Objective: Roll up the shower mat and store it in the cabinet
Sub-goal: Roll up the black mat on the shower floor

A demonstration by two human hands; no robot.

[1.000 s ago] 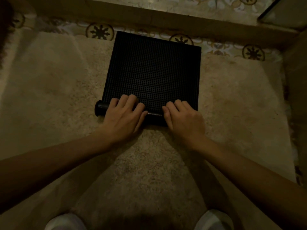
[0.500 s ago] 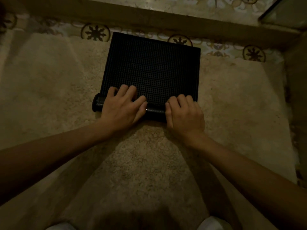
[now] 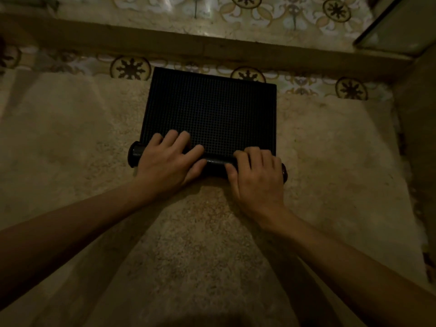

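Note:
A black shower mat [image 3: 212, 109] with a fine grid pattern lies on a beige rug, its near edge wound into a tight roll [image 3: 215, 164]. My left hand [image 3: 168, 159] presses on the left part of the roll, fingers spread forward onto the flat mat. On the right part rests my right hand [image 3: 258, 175], with its fingers curled over the roll. Both ends of the roll stick out past my hands. No cabinet is in view.
The beige shaggy rug [image 3: 82, 142] covers most of the floor. Patterned tiles [image 3: 131, 67] and a raised stone step [image 3: 212, 47] lie beyond the mat. A glass panel edge [image 3: 398, 27] stands at the top right, and a wall [image 3: 420, 119] closes the right side.
The roll has moved away from me and grown thicker, leaving less flat mat. My right hand has shifted right, and the roll's right end now shows.

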